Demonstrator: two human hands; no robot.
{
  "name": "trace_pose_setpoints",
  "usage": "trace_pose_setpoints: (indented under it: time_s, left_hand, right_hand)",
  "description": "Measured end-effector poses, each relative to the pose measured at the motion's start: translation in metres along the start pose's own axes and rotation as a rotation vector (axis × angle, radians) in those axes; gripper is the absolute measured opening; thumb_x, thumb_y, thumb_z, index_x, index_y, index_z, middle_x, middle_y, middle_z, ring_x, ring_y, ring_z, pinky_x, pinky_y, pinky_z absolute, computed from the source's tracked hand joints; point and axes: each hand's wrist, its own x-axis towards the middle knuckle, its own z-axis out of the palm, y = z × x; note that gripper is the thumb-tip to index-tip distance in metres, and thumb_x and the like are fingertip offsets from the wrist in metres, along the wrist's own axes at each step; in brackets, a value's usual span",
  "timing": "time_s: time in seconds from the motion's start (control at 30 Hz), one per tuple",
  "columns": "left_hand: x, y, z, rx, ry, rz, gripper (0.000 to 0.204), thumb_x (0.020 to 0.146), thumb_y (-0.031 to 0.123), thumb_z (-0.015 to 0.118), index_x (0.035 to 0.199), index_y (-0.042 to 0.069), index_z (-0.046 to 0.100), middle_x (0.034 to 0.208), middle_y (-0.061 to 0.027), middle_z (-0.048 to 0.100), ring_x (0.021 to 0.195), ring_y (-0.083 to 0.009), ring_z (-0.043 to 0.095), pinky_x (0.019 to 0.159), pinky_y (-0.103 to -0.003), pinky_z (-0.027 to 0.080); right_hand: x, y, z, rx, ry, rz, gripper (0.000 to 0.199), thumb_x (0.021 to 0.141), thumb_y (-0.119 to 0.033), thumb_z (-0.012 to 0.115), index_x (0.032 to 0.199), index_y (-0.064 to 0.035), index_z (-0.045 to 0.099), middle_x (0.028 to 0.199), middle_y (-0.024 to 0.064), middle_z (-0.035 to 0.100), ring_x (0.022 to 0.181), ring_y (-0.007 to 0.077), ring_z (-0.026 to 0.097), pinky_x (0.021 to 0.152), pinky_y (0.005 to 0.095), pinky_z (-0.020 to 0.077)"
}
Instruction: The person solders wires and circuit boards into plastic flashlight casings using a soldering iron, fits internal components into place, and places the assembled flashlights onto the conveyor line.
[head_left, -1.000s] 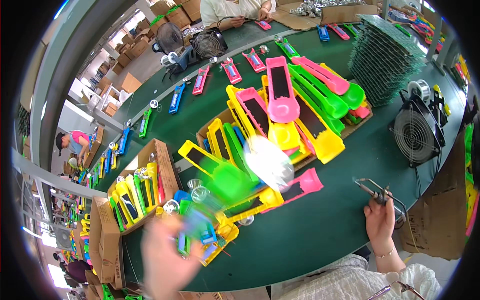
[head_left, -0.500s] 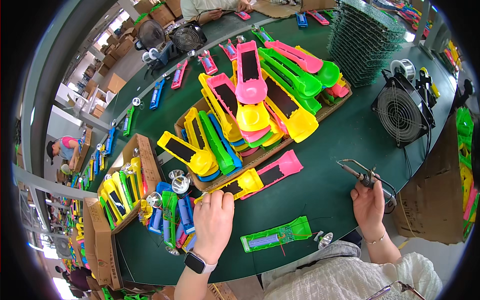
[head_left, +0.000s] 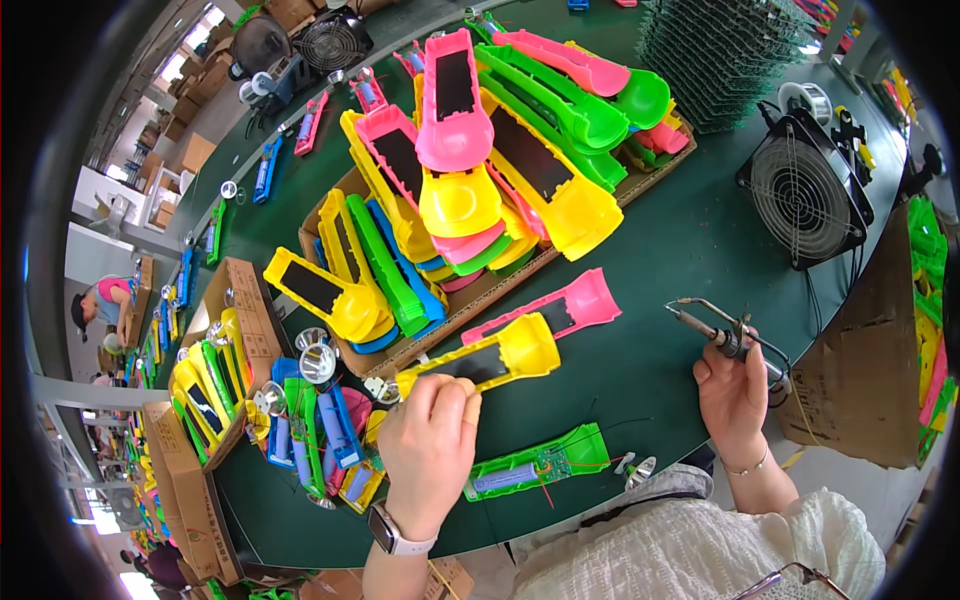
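Observation:
My left hand grips the handle end of a yellow plastic torch shell that lies at the front edge of a cardboard tray. My right hand holds a soldering iron with its tip pointing up and left, above the green table. Between my hands lies an open green torch half with a battery, a circuit board and thin wires showing. A pink torch shell lies just behind the yellow one.
A cardboard tray is heaped with yellow, pink, green and blue torch shells. A small black fan stands at right, beside stacked circuit boards. Left are a box of shells, silver reflectors and blue and green parts. A person sits far left.
My left hand has moved up from the table and taken hold of the yellow shell. The green torch half now lies on the table. My right hand has stayed put.

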Motion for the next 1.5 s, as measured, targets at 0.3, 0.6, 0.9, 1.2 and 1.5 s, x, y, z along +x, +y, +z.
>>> trace_pose_setpoints:
  time_s: [0.3, 0.6, 0.9, 1.2, 1.5]
  left_hand:
    - [-0.015, 0.029, 0.001, -0.26, -0.309, 0.095, 0.02, 0.068, 0.016, 0.07, 0.084, 0.008, 0.062, 0.082, -0.0042, 0.06, 0.079, -0.0222, 0.056, 0.067, -0.033, 0.045]
    - [-0.037, 0.068, 0.032, -0.575, -0.021, -0.157, 0.014, 0.069, 0.005, 0.069, 0.078, 0.004, 0.059, 0.081, -0.0078, 0.061, 0.08, -0.023, 0.059, 0.073, -0.031, 0.047]
    - [-0.055, 0.054, 0.023, -1.431, 0.368, -0.517, 0.015, 0.078, -0.006, 0.054, 0.089, 0.004, 0.05, 0.086, -0.0148, 0.06, 0.082, -0.023, 0.06, 0.086, -0.04, 0.044]
    - [-0.051, 0.029, 0.005, -0.134, 0.01, -0.221, 0.011, 0.068, 0.0, 0.066, 0.076, 0.003, 0.059, 0.074, -0.0077, 0.057, 0.068, -0.0247, 0.054, 0.059, -0.033, 0.042]
    - [-0.023, 0.006, -0.015, -0.067, -0.388, 0.041, 0.009, 0.067, 0.007, 0.064, 0.076, 0.008, 0.061, 0.073, -0.0054, 0.054, 0.068, -0.0234, 0.055, 0.059, -0.034, 0.045]
  right_hand:
    - [-0.001, -0.001, 0.0, 0.015, 0.016, 0.008, 0.014, 0.092, -0.026, 0.048, 0.103, -0.0168, 0.046, 0.096, -0.0002, 0.059, 0.083, 0.0094, 0.052, 0.075, 0.0306, 0.0413]
    - [-0.001, -0.004, 0.009, -0.068, 0.088, 0.061, 0.016, 0.091, -0.025, 0.049, 0.1, -0.0127, 0.044, 0.085, 0.0004, 0.054, 0.078, 0.0088, 0.05, 0.074, 0.0303, 0.0411]
    - [-0.01, -0.001, 0.032, -0.366, -0.043, 0.103, 0.037, 0.08, -0.029, 0.065, 0.094, -0.0029, 0.043, 0.081, 0.0092, 0.057, 0.068, 0.0135, 0.056, 0.063, 0.0268, 0.0457]
    - [-0.001, 0.005, 0.051, -0.554, -0.203, 0.283, 0.029, 0.08, -0.017, 0.066, 0.092, -0.001, 0.044, 0.081, 0.008, 0.06, 0.071, 0.0101, 0.057, 0.064, 0.0224, 0.0463]
    - [0.004, 0.018, 0.063, -0.811, -0.309, 0.391, 0.025, 0.078, -0.011, 0.067, 0.089, 0.0005, 0.049, 0.075, 0.0013, 0.057, 0.066, 0.0035, 0.048, 0.057, 0.0187, 0.0404]
